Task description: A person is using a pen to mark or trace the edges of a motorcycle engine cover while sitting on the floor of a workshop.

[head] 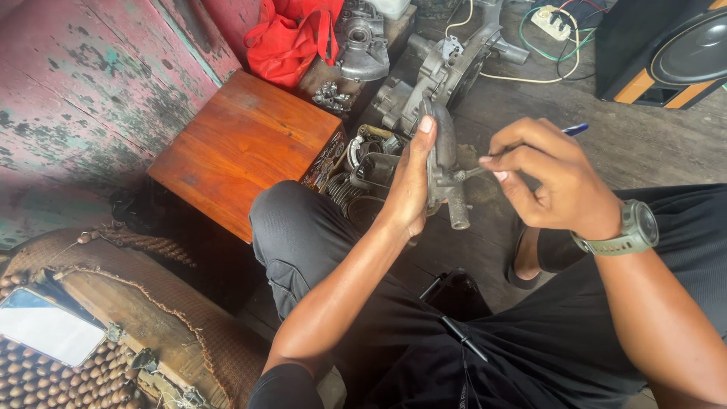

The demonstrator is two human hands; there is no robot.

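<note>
Gripping a grey metal engine part (443,163) upright in front of the lap, the left hand (409,185) wraps around its near edge, thumb and fingers closed on it, with a short tube sticking down from the part's lower end. The right hand (549,182), with an olive wristwatch (636,227) on its wrist, pinches a thin tool with a blue handle end (574,129); its fingers are shut around the tool's shaft, and the metal tip reaches the side of the part, seemingly touching a small fitting there, though the exact contact is too small to tell. The work in hand looks like picking or turning at that fitting while the part is steadied. Any further move, I judge, calls for a firm left-hand hold so the part does not twist, and light, well-aimed pressure from the tool tip. On the wooden floor (606,144) beyond the hands lie more engine casings (447,72), near the corner of a low orange-brown wooden box (242,148), with a red bag (291,38) behind it and a black speaker (670,49) at the floor's far right edge.
</note>
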